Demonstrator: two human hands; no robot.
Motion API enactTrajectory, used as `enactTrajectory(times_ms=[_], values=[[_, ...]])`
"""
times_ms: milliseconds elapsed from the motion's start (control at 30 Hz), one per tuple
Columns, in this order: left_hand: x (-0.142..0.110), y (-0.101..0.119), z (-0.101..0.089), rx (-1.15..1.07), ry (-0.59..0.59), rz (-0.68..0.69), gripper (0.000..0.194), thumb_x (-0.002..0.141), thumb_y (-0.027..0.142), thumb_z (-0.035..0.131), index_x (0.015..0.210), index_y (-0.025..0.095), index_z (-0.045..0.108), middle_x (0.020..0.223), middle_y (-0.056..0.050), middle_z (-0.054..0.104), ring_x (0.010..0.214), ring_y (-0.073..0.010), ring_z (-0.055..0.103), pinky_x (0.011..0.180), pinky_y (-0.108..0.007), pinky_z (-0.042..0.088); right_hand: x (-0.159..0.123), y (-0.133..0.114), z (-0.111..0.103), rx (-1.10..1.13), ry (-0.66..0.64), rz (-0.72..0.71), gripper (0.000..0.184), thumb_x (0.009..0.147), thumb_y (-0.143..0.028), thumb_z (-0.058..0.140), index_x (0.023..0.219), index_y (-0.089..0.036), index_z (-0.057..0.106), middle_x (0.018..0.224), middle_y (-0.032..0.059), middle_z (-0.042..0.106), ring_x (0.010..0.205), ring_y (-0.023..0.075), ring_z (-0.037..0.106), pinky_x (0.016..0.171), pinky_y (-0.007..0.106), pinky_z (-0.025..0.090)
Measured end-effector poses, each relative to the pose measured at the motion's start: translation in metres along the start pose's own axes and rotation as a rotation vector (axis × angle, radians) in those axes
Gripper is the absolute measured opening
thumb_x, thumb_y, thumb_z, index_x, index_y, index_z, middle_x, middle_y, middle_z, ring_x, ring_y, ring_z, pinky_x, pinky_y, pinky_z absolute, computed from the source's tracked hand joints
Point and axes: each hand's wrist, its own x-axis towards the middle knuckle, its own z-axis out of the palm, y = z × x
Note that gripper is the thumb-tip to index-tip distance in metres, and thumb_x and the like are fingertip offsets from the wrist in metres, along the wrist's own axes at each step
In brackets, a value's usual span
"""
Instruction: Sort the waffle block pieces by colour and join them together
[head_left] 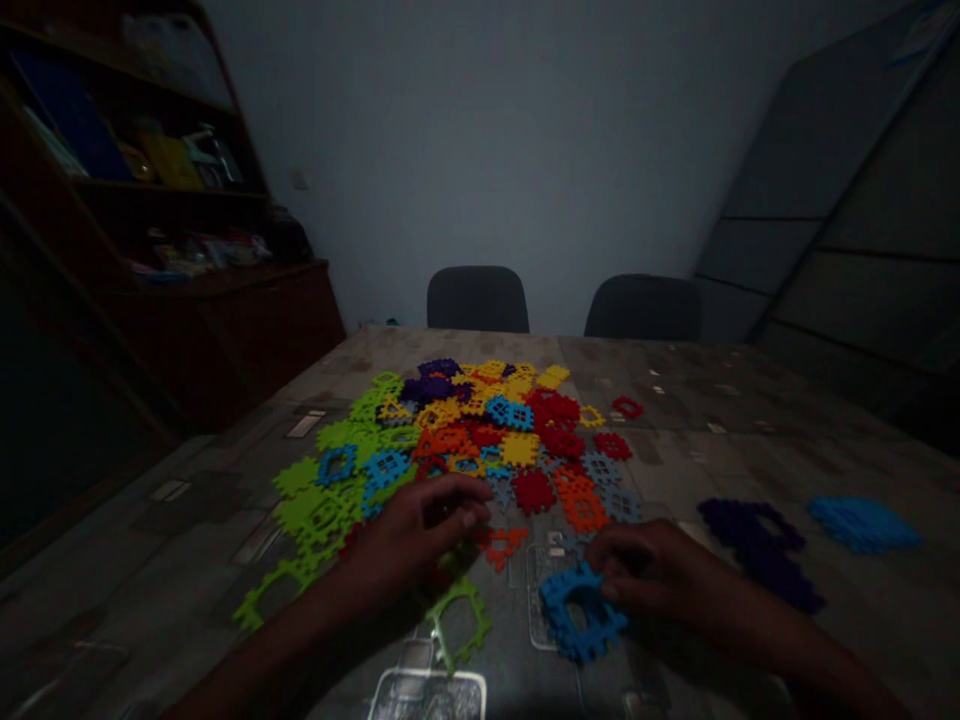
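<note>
A wide heap of flat plastic interlocking tiles (480,430) in green, blue, yellow, red, orange and purple covers the middle of the table (712,400). My left hand (420,535) is curled at the heap's near edge, fingers closed around a piece I cannot make out. A green frame tile (459,625) lies just below it. My right hand (649,575) rests with bent fingers on a blue frame tile (581,610), gripping its right side. An orange tile (504,545) lies between the two hands.
A stack of purple tiles (757,550) and a stack of blue tiles (862,522) sit at the right. Two dark chairs (478,298) stand at the far edge. A dark shelf cabinet (165,250) fills the left. The room is dim.
</note>
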Motion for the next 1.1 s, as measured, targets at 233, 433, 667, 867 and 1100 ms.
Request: enactTrajectory(times_ms=[233,433,667,867,1100], values=[[-0.007,0.000,0.019,0.195,-0.113,0.135,0.025,0.092,0.038,0.062,0.104,0.020,0.074,0.100,-0.010,0.076,0.093,-0.0230,0.071,0.082,-0.033,0.054,0.003,0.001,0.009,-0.015,0.024,0.054,0.013,0.083,-0.020,0.058,0.089,-0.018,0.068,0.069,-0.0041,0.050,0.065,0.0125,0.044,0.056,0.023,0.031],[-0.008,0.002,0.022,0.351,-0.166,0.163,0.023,0.092,0.028,0.056,0.106,0.022,0.074,0.101,-0.007,0.076,0.095,-0.0216,0.070,0.084,-0.033,0.052,-0.001,-0.002,0.004,-0.237,0.152,0.084,0.024,0.085,-0.017,0.056,0.105,-0.017,0.069,0.079,0.0010,0.064,0.072,0.0181,0.058,0.064,0.028,0.040],[-0.022,-0.016,0.041,0.563,-0.153,0.184,0.052,0.085,0.031,0.068,0.135,0.023,0.060,0.133,-0.011,0.065,0.121,-0.0295,0.059,0.104,-0.045,0.047,-0.013,-0.007,0.016,-0.324,-0.010,0.014,0.077,0.071,-0.019,0.080,0.143,-0.025,0.052,0.146,0.0103,0.053,0.134,0.0314,0.046,0.112,0.045,0.036],[-0.023,-0.020,0.052,0.714,-0.175,0.176,0.058,0.080,0.030,0.075,0.136,0.023,0.059,0.137,-0.011,0.063,0.126,-0.0325,0.056,0.108,-0.052,0.044,-0.004,-0.008,0.028,-0.443,-0.044,-0.039,0.067,0.068,-0.010,0.078,0.132,-0.018,0.058,0.130,0.0108,0.060,0.123,0.0296,0.050,0.110,0.046,0.036],[-0.027,-0.043,0.078,0.832,-0.157,0.181,0.113,0.062,0.035,0.093,0.156,0.023,0.030,0.154,-0.018,0.046,0.138,-0.0429,0.044,0.113,-0.063,0.038,-0.005,-0.005,0.026,-0.425,-0.031,-0.022,0.076,0.067,-0.010,0.078,0.139,-0.017,0.053,0.137,0.0133,0.057,0.130,0.0321,0.045,0.114,0.048,0.031]])
